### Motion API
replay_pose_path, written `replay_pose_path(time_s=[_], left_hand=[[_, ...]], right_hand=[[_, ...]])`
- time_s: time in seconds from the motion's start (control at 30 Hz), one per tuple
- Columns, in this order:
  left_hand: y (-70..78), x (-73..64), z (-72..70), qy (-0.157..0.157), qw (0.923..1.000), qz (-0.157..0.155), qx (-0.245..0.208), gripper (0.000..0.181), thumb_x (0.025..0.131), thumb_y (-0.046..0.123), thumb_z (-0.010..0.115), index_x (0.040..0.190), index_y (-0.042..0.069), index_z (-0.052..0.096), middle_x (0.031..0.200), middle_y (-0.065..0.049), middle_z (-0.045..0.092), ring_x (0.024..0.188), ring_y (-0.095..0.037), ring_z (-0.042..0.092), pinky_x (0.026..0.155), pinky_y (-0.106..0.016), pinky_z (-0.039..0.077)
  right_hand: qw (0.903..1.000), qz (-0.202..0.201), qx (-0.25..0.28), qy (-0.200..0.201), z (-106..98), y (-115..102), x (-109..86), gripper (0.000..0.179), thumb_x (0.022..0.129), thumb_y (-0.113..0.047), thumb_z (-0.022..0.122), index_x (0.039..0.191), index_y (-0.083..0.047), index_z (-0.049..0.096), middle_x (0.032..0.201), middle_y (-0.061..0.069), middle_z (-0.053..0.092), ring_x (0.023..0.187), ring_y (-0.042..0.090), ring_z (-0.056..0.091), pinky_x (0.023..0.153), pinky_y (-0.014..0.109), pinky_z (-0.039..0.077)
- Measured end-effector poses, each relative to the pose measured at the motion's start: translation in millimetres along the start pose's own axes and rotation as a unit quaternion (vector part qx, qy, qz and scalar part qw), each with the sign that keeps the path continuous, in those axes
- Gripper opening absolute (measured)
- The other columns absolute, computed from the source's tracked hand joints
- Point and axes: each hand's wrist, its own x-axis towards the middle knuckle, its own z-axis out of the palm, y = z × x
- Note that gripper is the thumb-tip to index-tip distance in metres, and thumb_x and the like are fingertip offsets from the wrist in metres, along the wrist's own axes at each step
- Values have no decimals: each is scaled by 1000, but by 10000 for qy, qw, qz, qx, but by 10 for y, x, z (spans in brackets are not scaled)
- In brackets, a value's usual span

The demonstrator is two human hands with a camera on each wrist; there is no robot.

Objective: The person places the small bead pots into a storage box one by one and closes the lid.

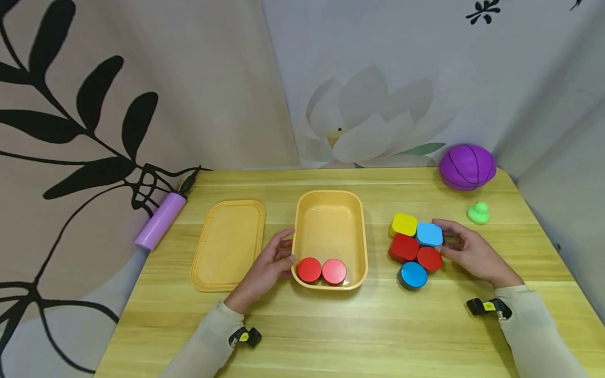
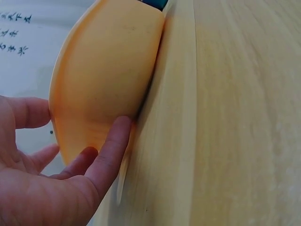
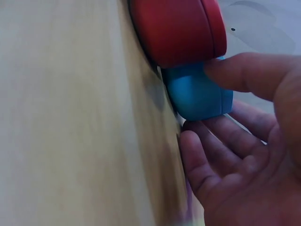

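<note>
A yellow plastic box [image 1: 329, 202] stands open at the middle of the table, with two red round pieces [image 1: 309, 270] lying side by side at its near end. My left hand [image 1: 272, 261] rests against the box's left side. In the left wrist view its thumb and fingertips touch the box's outer wall [image 2: 108, 61]. On the right, a light blue rounded-square block [image 1: 429, 234] sits between the thumb and fingers of my right hand [image 1: 474, 251]. Touching or close around it are a yellow block [image 1: 404, 224], a red squarish block [image 1: 404, 248], a red round block [image 1: 429, 259] and a blue round block [image 1: 413, 275].
A matching yellow lid [image 1: 229, 244] lies flat left of the box. A purple ball [image 1: 468, 167] sits at the back right corner, with a small green toy [image 1: 479, 213] in front of it. At the table's left edge is a purple cylinder [image 1: 162, 220] with a black tip.
</note>
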Motion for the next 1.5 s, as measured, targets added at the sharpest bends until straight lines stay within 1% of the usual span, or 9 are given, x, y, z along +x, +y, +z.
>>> replay_pose_path(time_s=[0.2,0.4,0.6,0.8,0.93,1.1,1.27,1.4,1.5], left_hand=[[-1,1,1,-23,10000,-6,-16,62,108,12,56,163,31,33,158,-17,43,141,-39,52,87,-44,64],[6,-5,1,-36,10000,-16,-44,62,108,13,56,163,31,33,159,-17,43,141,-38,52,88,-44,64],[-5,-2,-13,-49,10000,-31,-29,62,108,13,56,164,30,33,158,-17,44,141,-39,52,88,-44,64],[-15,2,-21,-95,9999,16,-47,63,108,13,56,165,25,31,158,-19,44,139,-39,53,87,-43,64],[-21,14,-23,-175,9998,83,-106,63,108,11,55,165,23,30,157,-22,42,138,-41,53,87,-43,63],[-23,27,-28,-204,9997,92,-113,63,109,11,55,165,23,30,157,-22,42,139,-42,52,88,-44,63],[-21,25,-20,-210,9996,94,-149,63,109,12,55,165,23,30,158,-22,41,140,-43,51,89,-46,63],[-25,24,-15,-171,9997,67,-155,63,109,10,54,165,24,30,157,-21,42,139,-41,52,88,-45,64],[-23,20,-17,-123,9998,62,-131,63,108,10,55,165,25,31,156,-20,43,138,-39,53,88,-45,64]], right_hand=[[10000,-23,5,96,-11,-4,-10,64,103,-13,70,160,-3,42,151,24,54,115,-18,54,91,5,49],[9994,258,-49,223,-39,-29,-62,66,104,-24,70,160,-5,41,155,24,51,115,-23,49,91,2,46],[9983,298,-5,510,-109,-130,-128,68,103,-26,71,161,-6,40,148,17,53,114,-20,50,88,5,51],[9969,-17,211,763,-136,-324,-151,66,101,-15,72,159,-3,42,135,-10,56,116,-11,59,90,7,53],[9959,-245,280,825,-116,-494,-127,66,100,-9,73,159,-5,45,134,-19,57,117,-9,60,90,7,53],[9927,-837,444,741,-33,-767,-51,64,96,3,73,155,-3,49,136,-13,60,119,-2,62,94,10,54],[9876,-1199,796,626,113,-971,77,62,92,10,74,149,0,54,134,-4,63,119,7,64,96,14,55],[9837,-1485,925,414,240,-1058,208,61,90,11,75,147,1,55,131,0,64,118,11,64,97,15,55],[9827,-1547,974,286,333,-1144,304,60,90,8,77,146,-3,57,131,2,65,117,12,65,97,17,56]])
